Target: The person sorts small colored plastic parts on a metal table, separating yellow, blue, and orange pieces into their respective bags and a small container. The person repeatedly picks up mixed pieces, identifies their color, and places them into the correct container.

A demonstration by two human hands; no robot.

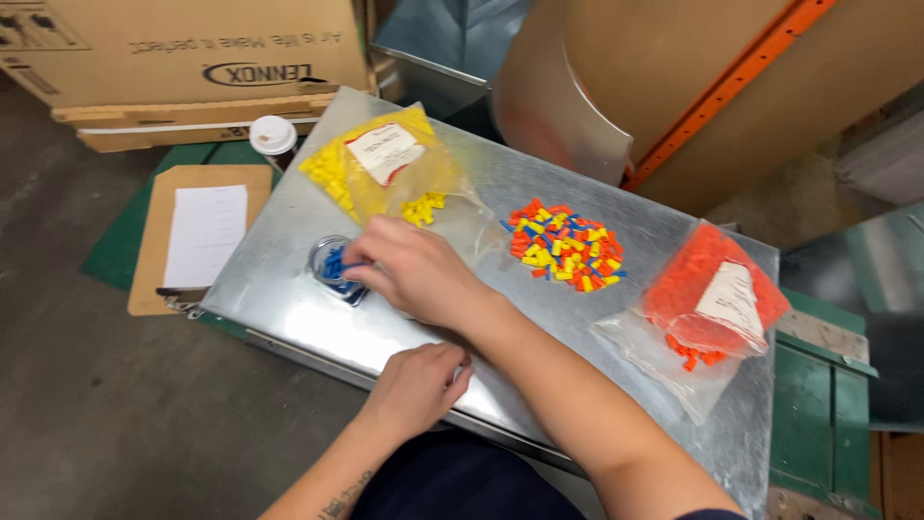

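My right hand (412,270) reaches left across a sheet-metal surface (462,327) and holds a small blue piece at a clear cup of blue pieces (330,268). My left hand (416,387) rests on the near edge of the metal, fingers curled, holding nothing that I can see. A mixed pile of orange, yellow and blue pieces (566,247) lies to the right of my right hand. A clear bag of yellow pieces (380,166) lies behind it. A clear bag of orange pieces (710,306) lies at the right.
A clipboard with white paper (200,231) lies on a green surface at the left, beside a white-lidded cup (273,137). Cardboard boxes (192,58) stand behind. A curved metal duct (549,96) and an orange beam (717,91) are at the back.
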